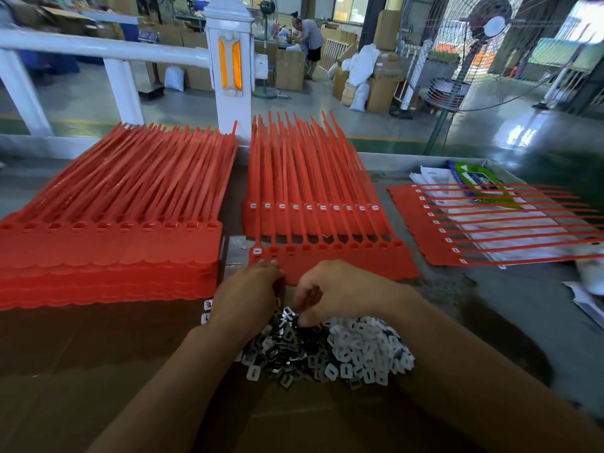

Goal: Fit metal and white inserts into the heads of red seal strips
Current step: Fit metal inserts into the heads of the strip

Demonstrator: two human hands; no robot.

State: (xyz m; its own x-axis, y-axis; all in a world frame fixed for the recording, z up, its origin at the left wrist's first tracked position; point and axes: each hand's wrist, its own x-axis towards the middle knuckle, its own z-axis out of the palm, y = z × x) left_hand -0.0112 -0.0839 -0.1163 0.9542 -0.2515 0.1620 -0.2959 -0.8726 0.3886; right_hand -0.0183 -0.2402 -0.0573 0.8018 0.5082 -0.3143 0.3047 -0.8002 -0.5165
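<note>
Right hand (333,291) pinching metal inserts (281,348) heaped beside white inserts (366,348), left hand (248,289) curled at red seal strip sheet (353,266), grasp unclear, leftmost head (257,251) filled white

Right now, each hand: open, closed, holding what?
Left hand: fingers curled at the red strip sheet; grip cannot be told.
Right hand: fingers curled into the insert pile; hold cannot be told.

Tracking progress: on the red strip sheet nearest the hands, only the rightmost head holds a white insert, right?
No: the head view shows the white insert in the leftmost head of that nearest sheet, not the rightmost; its other heads look empty.
</note>
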